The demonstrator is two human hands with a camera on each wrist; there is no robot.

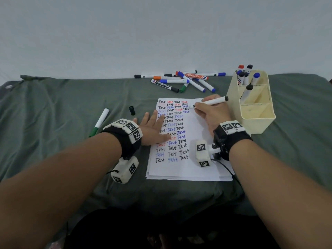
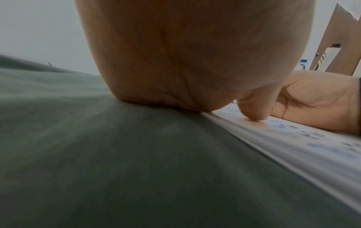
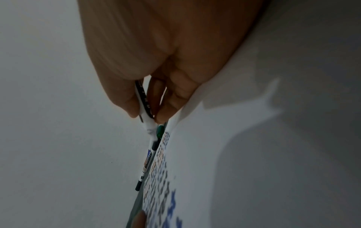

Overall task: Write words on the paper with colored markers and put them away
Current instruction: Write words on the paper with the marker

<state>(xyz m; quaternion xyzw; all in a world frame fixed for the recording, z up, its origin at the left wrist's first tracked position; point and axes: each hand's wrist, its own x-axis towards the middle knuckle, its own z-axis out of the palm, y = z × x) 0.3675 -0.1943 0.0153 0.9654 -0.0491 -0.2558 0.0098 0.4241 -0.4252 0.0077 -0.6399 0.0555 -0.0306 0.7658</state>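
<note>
A white paper [image 1: 190,169] covered in rows of "Test" in black, red and blue lies on the green cloth. My right hand [image 1: 208,112] pinches an uncapped black marker [image 1: 213,101], its tip on the paper's upper right; the right wrist view shows the fingers around the marker [image 3: 145,114]. My left hand [image 1: 152,126] lies flat with straight fingers on the paper's left edge; in the left wrist view the left hand [image 2: 175,61] presses the paper [image 2: 293,146]. The black cap [image 1: 132,110] stands left of the paper.
A cream compartmented holder [image 1: 255,105] with several markers stands at the right. A pile of several markers [image 1: 181,80] lies behind the paper by the wall. A green marker [image 1: 99,122] lies at the left on the cloth [image 1: 53,108].
</note>
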